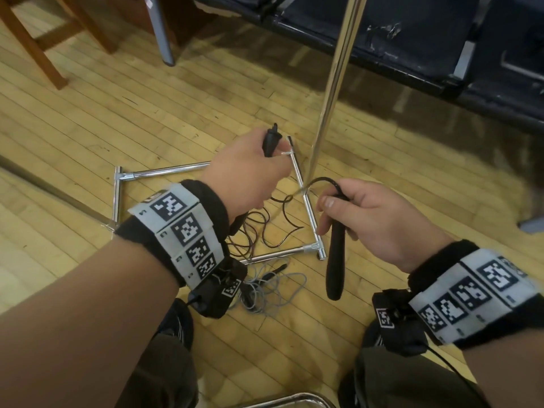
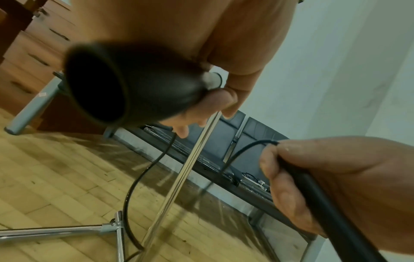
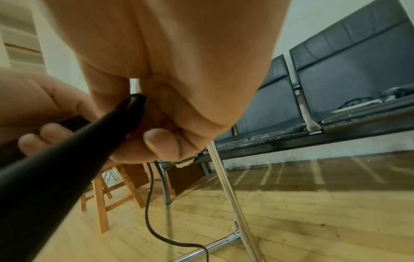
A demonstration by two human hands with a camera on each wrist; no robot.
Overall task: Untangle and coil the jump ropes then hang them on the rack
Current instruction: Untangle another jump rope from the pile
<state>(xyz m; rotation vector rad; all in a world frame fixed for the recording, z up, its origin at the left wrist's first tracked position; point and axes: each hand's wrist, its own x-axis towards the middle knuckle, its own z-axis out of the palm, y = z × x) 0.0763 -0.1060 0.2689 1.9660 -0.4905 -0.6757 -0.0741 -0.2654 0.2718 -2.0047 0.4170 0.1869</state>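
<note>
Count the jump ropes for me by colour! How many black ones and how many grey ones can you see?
Black jump rope, a handle in the left hand and a handle in the right hand: 1
Grey jump rope, in a heap on the floor: 1
Total: 2

black rope (image 1: 275,228): handles raised | grey rope (image 1: 273,290): tangled, floor | rack (image 1: 332,83): upright

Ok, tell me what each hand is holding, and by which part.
The left hand grips one black handle of the black jump rope around its middle. The right hand holds the other black handle near its cord end.
</note>
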